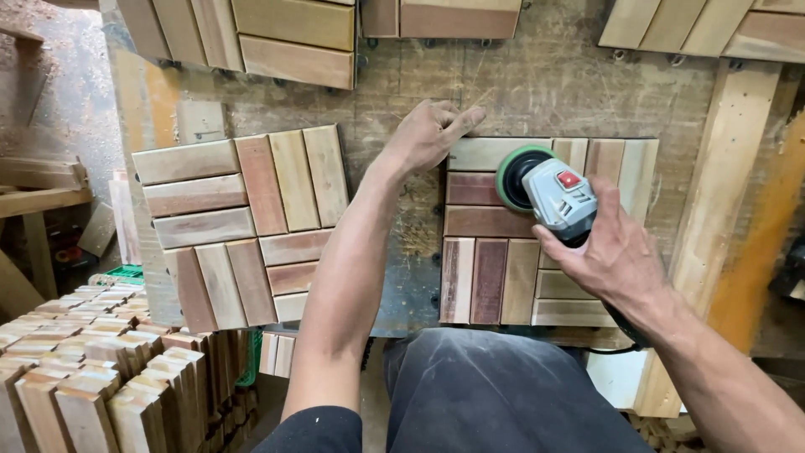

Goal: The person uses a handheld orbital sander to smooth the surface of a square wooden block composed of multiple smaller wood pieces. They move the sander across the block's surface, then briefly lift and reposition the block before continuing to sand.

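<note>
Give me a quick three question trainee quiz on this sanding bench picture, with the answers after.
1. True or false: the right hand grips the grey electric sander with the round green pad.
2. The left hand rests at which corner of the square slatted wooden tile being sanded: A upper left, B lower right?
3. What lies left of it on the worn wooden workbench?

Key: 1 true. 2 A. 3 A second square slatted wooden tile.

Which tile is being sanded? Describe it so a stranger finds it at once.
On the workbench two slatted wooden tiles lie side by side. The tile being sanded is the one on the right, under the grey sander. Unlike the bare tile beside it, the left hand touches its corner and the right hand grips the sander.
</note>
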